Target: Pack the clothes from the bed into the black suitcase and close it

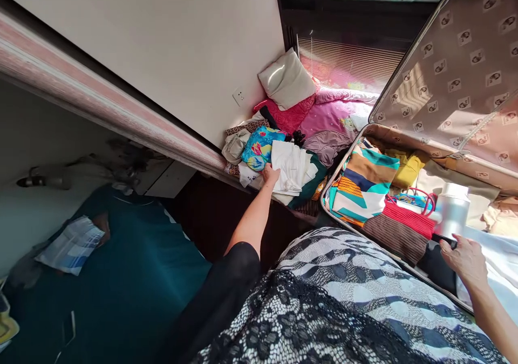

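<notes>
- Beige lining shows in the open suitcase [449, 67]; its raised lid could drop if knocked.
- White folded cloths [288, 164] lie atop the clothes pile [261, 147]; lifted by one edge, they might unfold.
- Left hand [271, 175], arm stretched forward, bends at their edge; grip unclear.
- Right hand [465, 258] curls at a dark strip [444, 240]; I can't tell whether it's gripped.

An open suitcase [408, 139] sits on the right, with its lid [453, 72] up at the back. Folded clothes [360, 177] and a bottle [452, 213] are in it. To its left, a heap of clothes [288, 167] lies by the wall [182, 56]. Behind the heap, a pillow [286, 79] sits on more cloth [289, 114].
</notes>
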Available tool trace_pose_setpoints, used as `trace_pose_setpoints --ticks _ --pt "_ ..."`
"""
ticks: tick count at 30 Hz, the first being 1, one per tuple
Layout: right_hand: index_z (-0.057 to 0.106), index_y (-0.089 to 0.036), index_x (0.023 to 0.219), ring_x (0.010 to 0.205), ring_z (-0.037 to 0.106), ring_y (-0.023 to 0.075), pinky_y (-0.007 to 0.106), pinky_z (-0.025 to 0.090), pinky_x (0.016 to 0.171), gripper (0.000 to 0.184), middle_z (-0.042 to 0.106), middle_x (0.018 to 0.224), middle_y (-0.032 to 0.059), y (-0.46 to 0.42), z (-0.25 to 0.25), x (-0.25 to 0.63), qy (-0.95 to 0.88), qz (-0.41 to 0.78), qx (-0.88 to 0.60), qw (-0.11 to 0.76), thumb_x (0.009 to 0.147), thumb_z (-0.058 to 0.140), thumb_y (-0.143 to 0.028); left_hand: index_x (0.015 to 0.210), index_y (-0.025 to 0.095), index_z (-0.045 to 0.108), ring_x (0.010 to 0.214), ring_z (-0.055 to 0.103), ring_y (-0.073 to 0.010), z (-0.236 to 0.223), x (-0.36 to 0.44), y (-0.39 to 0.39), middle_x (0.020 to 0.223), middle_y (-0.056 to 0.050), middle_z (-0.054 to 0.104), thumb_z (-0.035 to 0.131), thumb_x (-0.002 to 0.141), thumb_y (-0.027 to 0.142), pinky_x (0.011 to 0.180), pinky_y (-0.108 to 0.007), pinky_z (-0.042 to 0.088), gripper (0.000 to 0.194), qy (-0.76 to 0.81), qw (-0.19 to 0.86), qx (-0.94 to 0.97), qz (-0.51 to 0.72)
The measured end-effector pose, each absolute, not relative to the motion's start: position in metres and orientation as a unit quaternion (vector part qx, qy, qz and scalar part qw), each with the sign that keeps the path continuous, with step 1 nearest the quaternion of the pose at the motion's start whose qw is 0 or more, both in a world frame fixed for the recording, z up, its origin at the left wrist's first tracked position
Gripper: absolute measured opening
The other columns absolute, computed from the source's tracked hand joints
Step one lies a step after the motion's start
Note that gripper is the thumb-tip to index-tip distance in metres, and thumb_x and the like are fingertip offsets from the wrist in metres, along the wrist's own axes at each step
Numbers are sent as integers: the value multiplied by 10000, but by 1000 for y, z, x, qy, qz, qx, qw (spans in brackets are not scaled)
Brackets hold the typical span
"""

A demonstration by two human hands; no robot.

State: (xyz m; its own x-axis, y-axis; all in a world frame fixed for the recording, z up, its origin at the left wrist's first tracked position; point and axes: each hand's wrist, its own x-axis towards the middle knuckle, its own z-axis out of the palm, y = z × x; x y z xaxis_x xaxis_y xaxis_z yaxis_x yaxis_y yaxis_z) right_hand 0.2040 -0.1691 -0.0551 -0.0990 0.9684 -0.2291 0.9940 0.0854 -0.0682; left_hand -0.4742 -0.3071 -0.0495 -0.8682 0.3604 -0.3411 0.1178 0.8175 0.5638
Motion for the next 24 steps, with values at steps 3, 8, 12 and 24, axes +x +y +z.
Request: trace_pose_setpoints --ticks 3,8,12,24 --pt "734 -148 1468 1255 721 532 617 562 993 858 679 1335 396 -169 -54 197 679 -162 713 71 885 350 -646 1075 187 714 1378 703 -375 -51 -480 -304 1301 -202 796 853 770 145 1153 -431 527 338 909 272 128 289" --pt "785 -290 1185 1137 733 528 621 522 958 589 738 1178 374 -163 -48 182 664 -209 716 53 786 499 -617 1072 167 727 1227 775 -366 -46 -483 -304 1156 -175 833 849 629 108 1046 -440 610 462 851 363 103 366" --pt "729 -358 924 1011 744 488 615 509 920 326 752 966 309 -159 -35 162 660 -230 715 -4 724 562 -553 1021 161 722 985 811 -326 -31 -483 -307 915 -101 820 854 589 145 927 -442 655 451 783 436 79 437" --pt "720 -270 1352 1324 735 412 619 568 1188 791 745 1455 197 -183 15 49 626 -533 538 -186 747 811 -771 940 172 720 855 814 -250 67 -415 -305 861 -36 817 753 666 135 929 -395 660 279 554 543 113 621"
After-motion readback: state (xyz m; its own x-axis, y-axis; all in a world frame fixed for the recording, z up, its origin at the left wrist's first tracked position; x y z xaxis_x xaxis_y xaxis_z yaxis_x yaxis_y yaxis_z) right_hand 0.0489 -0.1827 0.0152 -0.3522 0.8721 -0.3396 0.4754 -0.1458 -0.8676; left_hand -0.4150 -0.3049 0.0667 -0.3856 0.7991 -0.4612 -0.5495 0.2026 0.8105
